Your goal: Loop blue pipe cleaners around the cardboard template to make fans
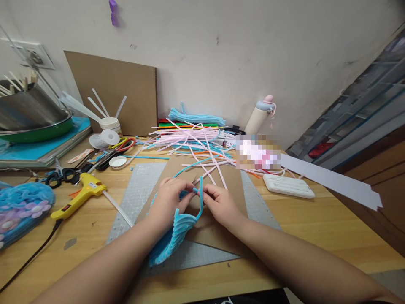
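Observation:
A ribbed piece made of blue pipe cleaners [180,234] hangs under my left hand [172,198], above a brown cardboard sheet [218,234]. My left fingers pinch a blue pipe cleaner [201,198] that belongs to this piece. Close to its right, my right hand [218,202] is closed with thumb and forefinger on the same blue strand. One blue stem stands upright between the hands, and another curves away toward the back. My left hand covers part of the ribbed piece. A grey cutting mat [139,181] lies beneath the cardboard.
A yellow glue gun [85,194], black scissors [60,175] and a blue flowered item [25,207] are at left. Pink pipe cleaners [183,137] are piled behind the cardboard. A white device [288,185] and a bottle [257,116] are at right.

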Tool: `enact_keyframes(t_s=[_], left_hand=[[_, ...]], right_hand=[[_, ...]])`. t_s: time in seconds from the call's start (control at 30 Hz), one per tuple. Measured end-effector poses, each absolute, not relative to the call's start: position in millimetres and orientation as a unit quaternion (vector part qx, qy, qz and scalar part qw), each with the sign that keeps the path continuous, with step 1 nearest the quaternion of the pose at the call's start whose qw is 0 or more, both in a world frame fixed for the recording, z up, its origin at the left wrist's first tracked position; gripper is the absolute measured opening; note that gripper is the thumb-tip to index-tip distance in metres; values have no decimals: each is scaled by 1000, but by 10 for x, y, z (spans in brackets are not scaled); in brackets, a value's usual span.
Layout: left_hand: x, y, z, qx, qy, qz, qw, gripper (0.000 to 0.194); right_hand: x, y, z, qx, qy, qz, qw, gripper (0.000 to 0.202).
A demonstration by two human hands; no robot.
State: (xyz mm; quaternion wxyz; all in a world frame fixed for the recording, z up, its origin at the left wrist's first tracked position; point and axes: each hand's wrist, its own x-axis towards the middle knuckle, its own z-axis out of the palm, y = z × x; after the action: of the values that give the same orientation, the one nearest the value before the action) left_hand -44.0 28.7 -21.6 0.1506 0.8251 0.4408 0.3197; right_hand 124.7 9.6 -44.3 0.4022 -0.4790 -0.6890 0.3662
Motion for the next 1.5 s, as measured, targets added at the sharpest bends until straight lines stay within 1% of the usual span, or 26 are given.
enact_keyframes(t_s=[0.13, 0.43, 0.5, 0.63, 0.77, 0.87, 1.03, 1.13, 1.33, 1.5], left_hand=[[-434, 283, -206, 820, 445, 324, 157, 6], [-451, 303, -234, 815, 445, 342, 147, 5], [-447, 298, -224, 813, 444, 348, 145, 4], [-436, 303, -208, 820, 433, 348, 140, 2], [-443, 319, -211, 846, 411, 323, 109, 8], [-459, 326, -219, 858, 401, 311, 80, 12], [-480, 345, -247, 863, 393, 312, 52, 14], [-479, 352, -254, 863, 394, 311, 58, 13], [-468, 329, -226, 843, 424, 319, 89, 10], [-471, 328, -242, 822, 438, 346, 110, 4]], right_hand=[[1248, 115, -455, -483, -680, 374, 405, 23], [1243, 139, -397, -463, -699, 357, 411, 21], [1228, 144, -396, -463, -689, 376, 412, 21], [1188, 172, -441, -466, -635, 460, 409, 23], [1163, 184, -457, -483, -599, 501, 395, 26], [1152, 169, -400, -480, -608, 496, 391, 29], [1129, 154, -313, -472, -635, 476, 384, 27], [1116, 163, -318, -470, -630, 482, 387, 27], [1120, 188, -367, -457, -608, 512, 400, 20], [1151, 202, -398, -476, -587, 524, 393, 22]])
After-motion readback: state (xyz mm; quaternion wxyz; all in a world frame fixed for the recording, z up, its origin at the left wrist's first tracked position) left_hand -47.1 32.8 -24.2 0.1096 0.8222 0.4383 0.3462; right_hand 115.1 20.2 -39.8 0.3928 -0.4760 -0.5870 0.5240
